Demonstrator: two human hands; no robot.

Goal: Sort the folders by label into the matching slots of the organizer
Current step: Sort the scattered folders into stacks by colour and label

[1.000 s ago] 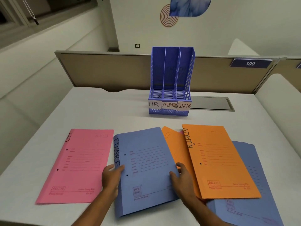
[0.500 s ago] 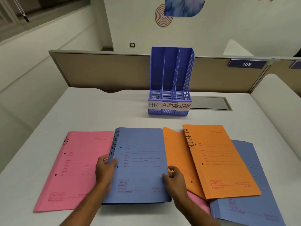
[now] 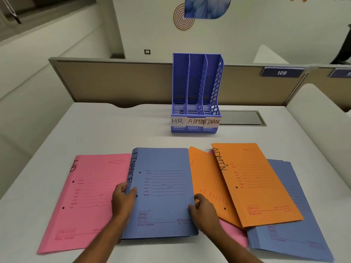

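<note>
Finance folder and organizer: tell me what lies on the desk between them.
Nothing. In the head view only bare white desk separates the finance folder from the organizer.

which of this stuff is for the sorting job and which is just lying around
For the job: finance folder, held by left hand and right hand; pink folder; admin folder; second orange folder; other blue folder; organizer.
Just there: number plate; desk hatch; wall sticker.
</note>
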